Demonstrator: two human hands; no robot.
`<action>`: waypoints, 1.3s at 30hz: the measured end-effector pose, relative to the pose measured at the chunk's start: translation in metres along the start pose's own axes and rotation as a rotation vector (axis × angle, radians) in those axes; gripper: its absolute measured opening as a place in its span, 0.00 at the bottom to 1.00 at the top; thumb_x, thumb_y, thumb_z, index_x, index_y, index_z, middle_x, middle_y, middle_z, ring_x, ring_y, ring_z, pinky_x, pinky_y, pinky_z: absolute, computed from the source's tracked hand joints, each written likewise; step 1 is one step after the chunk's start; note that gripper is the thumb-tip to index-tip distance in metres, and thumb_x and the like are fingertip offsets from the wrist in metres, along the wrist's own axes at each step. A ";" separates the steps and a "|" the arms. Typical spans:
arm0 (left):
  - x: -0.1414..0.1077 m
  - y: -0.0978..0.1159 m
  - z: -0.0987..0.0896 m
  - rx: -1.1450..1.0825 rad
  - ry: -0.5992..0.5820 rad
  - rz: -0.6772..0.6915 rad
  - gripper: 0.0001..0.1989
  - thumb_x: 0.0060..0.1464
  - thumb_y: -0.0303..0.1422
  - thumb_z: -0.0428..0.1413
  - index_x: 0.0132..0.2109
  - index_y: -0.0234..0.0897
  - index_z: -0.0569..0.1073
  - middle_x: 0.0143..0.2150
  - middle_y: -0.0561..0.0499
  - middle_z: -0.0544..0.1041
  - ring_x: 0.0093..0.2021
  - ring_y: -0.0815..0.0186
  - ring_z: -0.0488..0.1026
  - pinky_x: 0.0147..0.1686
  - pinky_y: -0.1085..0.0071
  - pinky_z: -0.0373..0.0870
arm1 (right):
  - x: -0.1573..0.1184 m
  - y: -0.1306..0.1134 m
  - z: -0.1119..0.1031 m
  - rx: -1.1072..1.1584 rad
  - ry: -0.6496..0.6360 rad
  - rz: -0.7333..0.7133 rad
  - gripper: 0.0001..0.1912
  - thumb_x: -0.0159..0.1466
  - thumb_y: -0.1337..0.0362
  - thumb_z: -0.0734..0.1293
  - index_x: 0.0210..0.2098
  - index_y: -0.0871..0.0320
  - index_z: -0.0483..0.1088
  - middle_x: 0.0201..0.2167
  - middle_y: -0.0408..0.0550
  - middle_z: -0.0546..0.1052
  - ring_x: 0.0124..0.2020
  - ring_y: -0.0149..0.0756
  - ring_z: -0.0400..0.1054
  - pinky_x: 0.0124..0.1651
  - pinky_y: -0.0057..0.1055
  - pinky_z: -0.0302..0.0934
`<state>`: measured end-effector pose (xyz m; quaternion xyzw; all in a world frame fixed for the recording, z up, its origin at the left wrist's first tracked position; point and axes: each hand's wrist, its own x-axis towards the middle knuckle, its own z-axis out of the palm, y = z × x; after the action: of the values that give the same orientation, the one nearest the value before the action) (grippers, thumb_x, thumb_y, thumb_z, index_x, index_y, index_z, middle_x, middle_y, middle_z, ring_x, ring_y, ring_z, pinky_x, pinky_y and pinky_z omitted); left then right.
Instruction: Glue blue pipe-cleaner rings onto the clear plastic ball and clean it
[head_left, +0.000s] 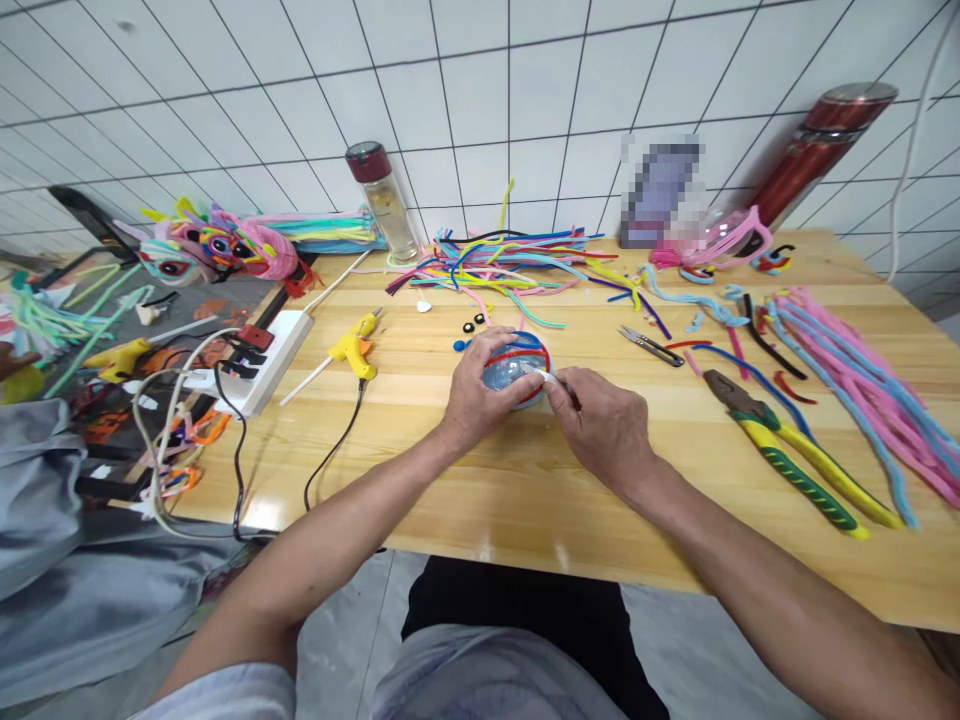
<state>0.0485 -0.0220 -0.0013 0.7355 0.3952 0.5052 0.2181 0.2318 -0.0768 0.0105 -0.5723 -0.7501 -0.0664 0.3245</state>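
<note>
Holding: 2 hands (478,388) (606,420) | clear dome (498,377), white strip (544,375) | orange print (109,428), blurred

Craft workshop, I'd call it from my seat: yellow glue gun (354,350) and pliers (741,402) out on a wooden bench (480,520), power strip (289,352) wired up, fuzzy stems (517,264) heaped near the tiled wall (480,110), a co-worker (37,480) at left.

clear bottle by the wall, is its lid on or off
On: the dark red lid covers the top of the bottle.
</note>
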 end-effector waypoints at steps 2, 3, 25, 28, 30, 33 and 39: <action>0.000 0.000 0.000 0.006 -0.003 -0.007 0.25 0.56 0.45 0.66 0.56 0.40 0.71 0.60 0.41 0.76 0.64 0.55 0.74 0.65 0.53 0.70 | 0.000 0.000 0.000 0.009 0.003 0.011 0.21 0.76 0.53 0.58 0.35 0.56 0.74 0.28 0.45 0.79 0.28 0.31 0.69 0.29 0.31 0.47; 0.000 -0.001 0.000 0.005 -0.002 -0.007 0.26 0.56 0.46 0.66 0.56 0.40 0.71 0.60 0.41 0.76 0.64 0.55 0.73 0.65 0.52 0.70 | 0.000 0.000 0.000 0.015 0.005 0.015 0.21 0.76 0.53 0.57 0.36 0.56 0.74 0.28 0.45 0.79 0.28 0.32 0.69 0.29 0.31 0.47; 0.002 -0.003 0.000 0.004 -0.006 0.044 0.26 0.57 0.48 0.66 0.56 0.40 0.71 0.59 0.41 0.77 0.63 0.54 0.73 0.64 0.51 0.71 | 0.002 0.002 -0.003 0.036 0.021 -0.017 0.18 0.75 0.55 0.60 0.37 0.56 0.75 0.30 0.45 0.81 0.29 0.32 0.72 0.30 0.31 0.52; 0.001 -0.002 0.001 0.013 -0.006 0.026 0.27 0.57 0.48 0.66 0.56 0.40 0.70 0.60 0.41 0.76 0.64 0.54 0.73 0.64 0.52 0.71 | 0.002 0.001 -0.002 0.039 0.011 0.007 0.16 0.75 0.56 0.60 0.37 0.56 0.75 0.32 0.46 0.82 0.31 0.33 0.73 0.31 0.30 0.53; 0.001 -0.002 0.002 0.010 0.005 0.018 0.27 0.56 0.48 0.66 0.56 0.40 0.70 0.60 0.41 0.76 0.63 0.55 0.74 0.64 0.52 0.71 | 0.001 0.001 -0.001 0.037 0.006 0.024 0.17 0.75 0.56 0.60 0.38 0.55 0.75 0.33 0.46 0.82 0.32 0.33 0.74 0.31 0.30 0.53; 0.001 -0.002 0.003 0.006 0.020 0.015 0.27 0.56 0.47 0.66 0.56 0.40 0.70 0.60 0.41 0.76 0.63 0.55 0.74 0.63 0.52 0.72 | 0.001 0.001 -0.001 0.042 -0.006 0.035 0.17 0.75 0.55 0.59 0.38 0.55 0.75 0.31 0.46 0.81 0.32 0.33 0.73 0.31 0.30 0.53; -0.002 -0.008 0.004 0.024 0.015 0.057 0.35 0.52 0.53 0.67 0.60 0.40 0.69 0.61 0.39 0.76 0.64 0.52 0.73 0.64 0.50 0.71 | 0.005 0.007 -0.003 0.135 0.038 0.043 0.17 0.76 0.55 0.59 0.39 0.56 0.74 0.31 0.46 0.80 0.29 0.33 0.72 0.33 0.29 0.58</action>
<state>0.0490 -0.0183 -0.0094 0.7452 0.3818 0.5119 0.1920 0.2382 -0.0718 0.0135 -0.5637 -0.7341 -0.0197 0.3780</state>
